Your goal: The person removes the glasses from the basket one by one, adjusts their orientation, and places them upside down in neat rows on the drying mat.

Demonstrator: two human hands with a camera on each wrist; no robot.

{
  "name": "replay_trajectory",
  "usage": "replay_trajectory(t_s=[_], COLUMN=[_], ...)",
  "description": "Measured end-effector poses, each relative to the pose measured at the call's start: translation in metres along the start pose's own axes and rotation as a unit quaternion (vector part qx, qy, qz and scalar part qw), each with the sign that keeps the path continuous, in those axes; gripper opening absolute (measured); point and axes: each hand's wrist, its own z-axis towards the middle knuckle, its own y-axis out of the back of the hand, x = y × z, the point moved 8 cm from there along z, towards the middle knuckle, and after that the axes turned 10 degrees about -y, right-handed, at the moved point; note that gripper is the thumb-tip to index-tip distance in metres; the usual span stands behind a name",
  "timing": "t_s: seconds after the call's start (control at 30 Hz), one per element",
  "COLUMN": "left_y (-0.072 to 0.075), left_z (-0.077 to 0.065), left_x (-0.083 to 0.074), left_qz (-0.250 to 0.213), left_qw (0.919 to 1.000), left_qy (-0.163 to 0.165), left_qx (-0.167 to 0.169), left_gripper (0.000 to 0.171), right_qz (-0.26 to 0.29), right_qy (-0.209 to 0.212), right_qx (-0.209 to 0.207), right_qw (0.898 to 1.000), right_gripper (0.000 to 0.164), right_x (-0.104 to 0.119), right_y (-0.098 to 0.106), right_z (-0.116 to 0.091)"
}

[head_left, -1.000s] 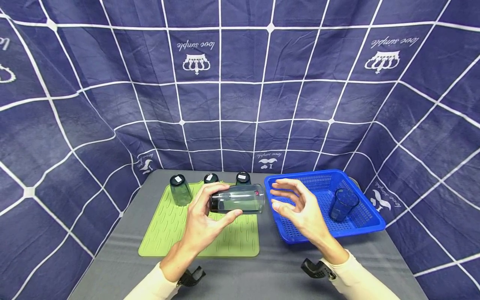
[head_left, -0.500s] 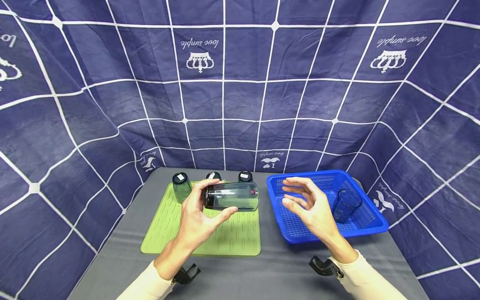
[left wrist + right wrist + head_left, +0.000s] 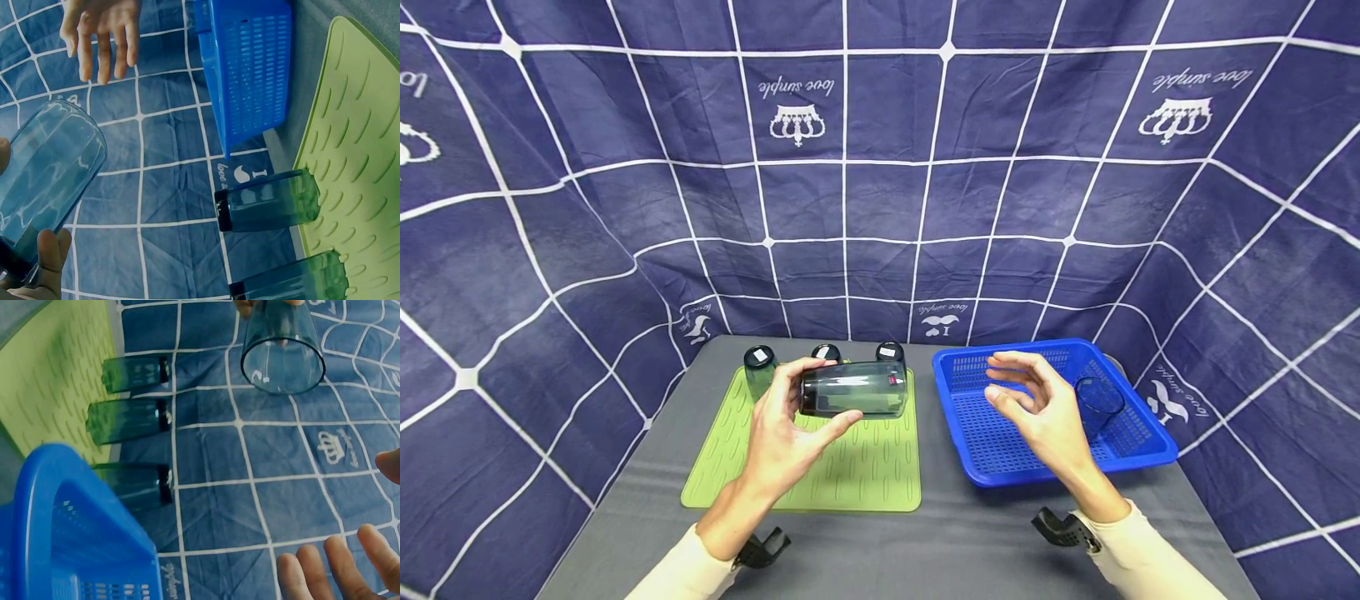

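A tinted drinking glass lies sideways in the grip of my left hand, its thick base toward the palm and its mouth toward the right. It is held above a green drying mat. In the right wrist view the mouth of that glass faces the camera. My right hand hovers over the blue basket, fingers loosely bent and holding nothing. Several inches behind the held glass, three more glasses stand upside down along the mat's back edge, among them the left one and the right one.
One glass stands in the right part of the basket, partly hidden by my right hand. The grey tabletop runs in front of mat and basket. A blue checked cloth hangs behind and at both sides.
My left hand has carried the glass leftward, away from the right hand. The right hand has moved right over the basket. The view has also shifted slightly.
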Motion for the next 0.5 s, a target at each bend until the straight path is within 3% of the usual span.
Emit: replay_trajectory(t_s=[0.5], left_y=[0.013], left_z=[-0.005], left_x=[0.009], left_qz=[0.028], left_qw=[0.9994], left_qy=[0.015], left_qx=[-0.008], left_gripper=[0.087], right_qz=[-0.026], right_qy=[0.011], right_qx=[-0.046], right_qw=[0.999], right_gripper=[0.049], right_x=[-0.009], right_y=[0.026], right_z=[0.003])
